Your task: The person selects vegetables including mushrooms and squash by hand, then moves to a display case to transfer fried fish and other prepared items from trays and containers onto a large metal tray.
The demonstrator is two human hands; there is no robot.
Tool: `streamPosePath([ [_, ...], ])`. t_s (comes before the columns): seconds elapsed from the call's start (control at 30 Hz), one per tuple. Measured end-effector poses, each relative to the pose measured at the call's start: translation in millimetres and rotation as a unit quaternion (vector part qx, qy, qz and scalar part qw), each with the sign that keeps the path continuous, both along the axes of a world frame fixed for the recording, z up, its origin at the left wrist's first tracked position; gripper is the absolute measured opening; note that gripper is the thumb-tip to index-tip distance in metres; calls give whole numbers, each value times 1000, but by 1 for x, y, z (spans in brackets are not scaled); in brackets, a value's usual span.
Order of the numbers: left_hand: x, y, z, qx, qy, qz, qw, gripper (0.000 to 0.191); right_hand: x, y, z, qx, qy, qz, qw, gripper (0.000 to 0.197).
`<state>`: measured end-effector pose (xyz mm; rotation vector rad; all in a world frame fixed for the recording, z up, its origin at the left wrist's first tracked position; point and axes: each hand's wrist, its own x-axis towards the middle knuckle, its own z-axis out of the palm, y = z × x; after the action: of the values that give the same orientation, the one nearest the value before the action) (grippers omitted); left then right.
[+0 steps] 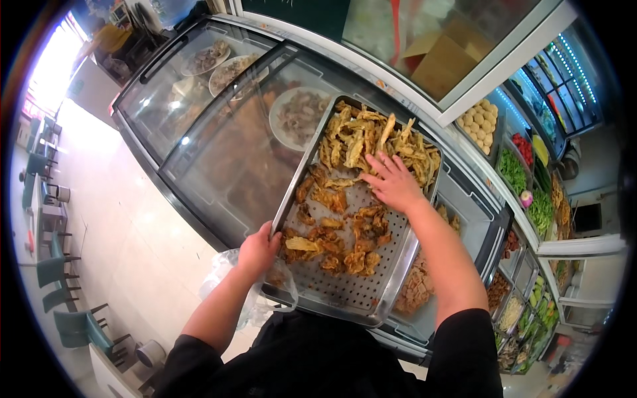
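Observation:
A perforated stainless-steel tray (388,283) lies tilted on top of a glass-lidded chest freezer (214,164). My left hand (260,251) grips the tray's left rim, and a clear plastic bag (224,268) hangs beside that wrist. With fingers spread, my right hand (393,184) rests on the lower edge of a heap of fried battered strips (353,144) at the tray's far end; whether it grips any is not visible. Darker fried pieces (331,244) lie scattered over the tray's nearer half.
Under the glass are plates of meat (301,117). The freezer's right part is uncovered, with pinkish food (417,283) inside. Trays of vegetables (540,214) line the right side behind a white frame (502,59). Chairs (77,328) stand at left; a person (112,40) is at upper left.

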<state>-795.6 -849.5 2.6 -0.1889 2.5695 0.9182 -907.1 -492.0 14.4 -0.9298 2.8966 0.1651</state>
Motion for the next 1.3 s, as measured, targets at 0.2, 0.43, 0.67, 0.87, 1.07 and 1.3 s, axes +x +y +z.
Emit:
streamPosePath([
  [0.2,-3,-2,-2,15,0,-10,1000,33,20,-8,8,-53,12,-40,998,43],
  [0.43,0,-2,-10,9,31,-7,999,33,142,-117,-23,-292,-32,228,928,44],
  [0.67,0,-4,-10,-8,22,-24,999,38,83,-107,-32,-112,29,161,980,32],
  [0.87,1,-5,-8,5,40,6,999,34,123,-105,-12,-131,34,81,988,36],
  [1.07,-1,-5,-19,7,58,4,998,31,164,-43,-33,-99,-39,173,979,47],
  [1.3,-1,-1,-24,-8,79,-19,997,35,174,-34,-32,-113,28,-68,991,54],
])
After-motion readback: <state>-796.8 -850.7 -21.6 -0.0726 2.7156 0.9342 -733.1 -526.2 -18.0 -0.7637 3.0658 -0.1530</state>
